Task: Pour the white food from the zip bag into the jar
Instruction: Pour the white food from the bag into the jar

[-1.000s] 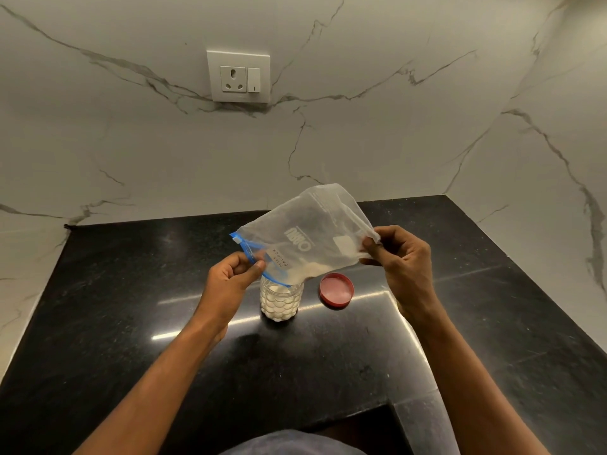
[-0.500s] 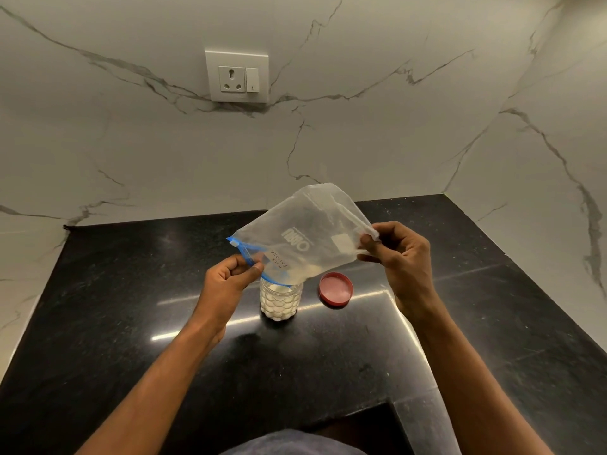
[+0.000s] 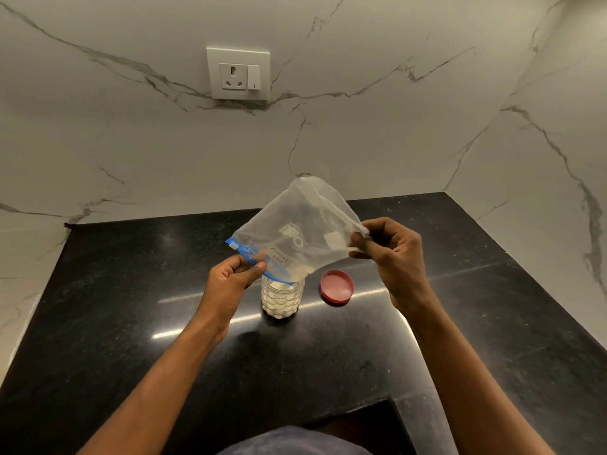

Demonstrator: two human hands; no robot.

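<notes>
Head view: both hands pinch zip bag [image 3: 295, 234] tipped over jar [image 3: 281, 298]; jar nearly full; little white food [image 3: 299, 270] left.

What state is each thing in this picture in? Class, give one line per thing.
Zip bag: tilted, open mouth down over the jar, nearly empty.
Jar: upright, uncapped, almost full of white food.
Red lid: off, lying on the counter.
Left hand: pinching the blue zip edge.
Right hand: pinching the bag's bottom corner.
</notes>
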